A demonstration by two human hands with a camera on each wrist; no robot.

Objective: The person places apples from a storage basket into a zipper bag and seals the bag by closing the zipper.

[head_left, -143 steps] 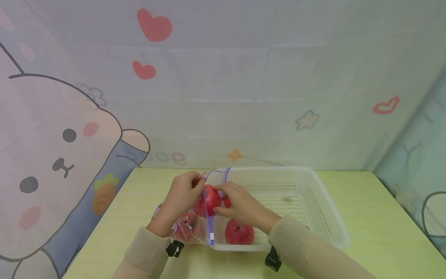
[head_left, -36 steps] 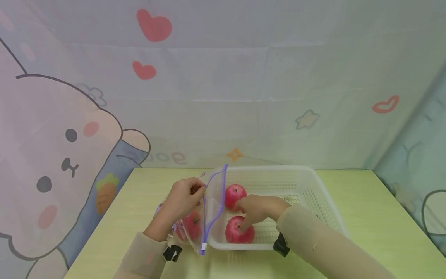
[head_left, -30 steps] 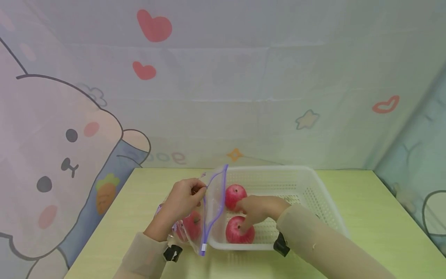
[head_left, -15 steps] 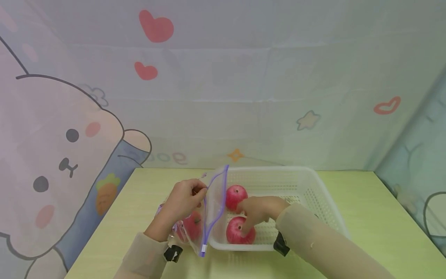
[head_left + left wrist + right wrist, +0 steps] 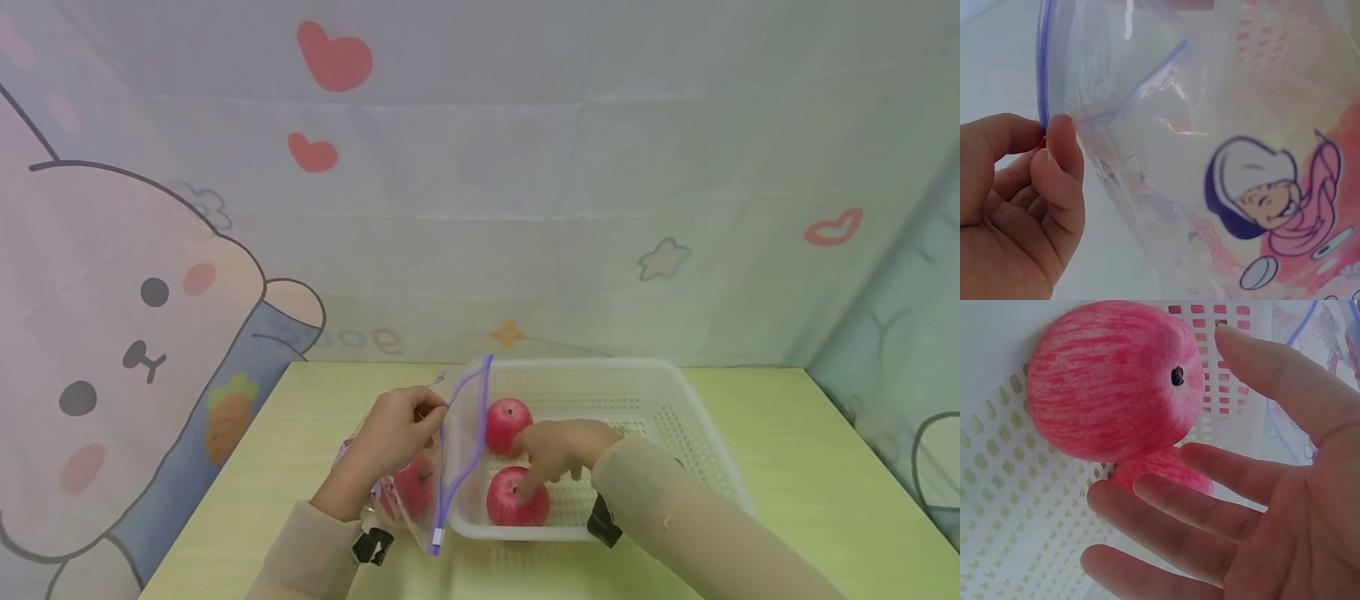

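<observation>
reaching into the basket for the near apple

right hand (image 5: 558,450) is down inside the white perforated basket (image 5: 675,392), fingers spread and relaxed, fingertips resting on top of the near apple (image 5: 517,502). no grip closed on it: the right wrist view shows an open palm with straight fingers (image 5: 1191,515) hovering beside the fruit, thumb clear of it.

vs 4.8 s ago: that hand was up at the bag mouth holding an apple. now one apple (image 5: 415,486) sits inside the zip bag (image 5: 457,442) and the hand has gone back to the basket. over the last second it barely moved, just settled on the near apple.

left hand (image 5: 393,433) unchanged: thumb and forefinger pinching the purple zip edge (image 5: 1044,94) of the clear cartoon-printed bag, holding the mouth open toward the basket. bag lies on the yellow-green table (image 5: 825,467) just left of the basket, touching its left wall.

state of stock: two apples left in the basket, the near one under the fingers and the far apple (image 5: 507,423) just behind it, close together at the left end.

read: one apple bagged, second pick about to be gripped, bag mouth open to take it. grasp not yet made.
</observation>
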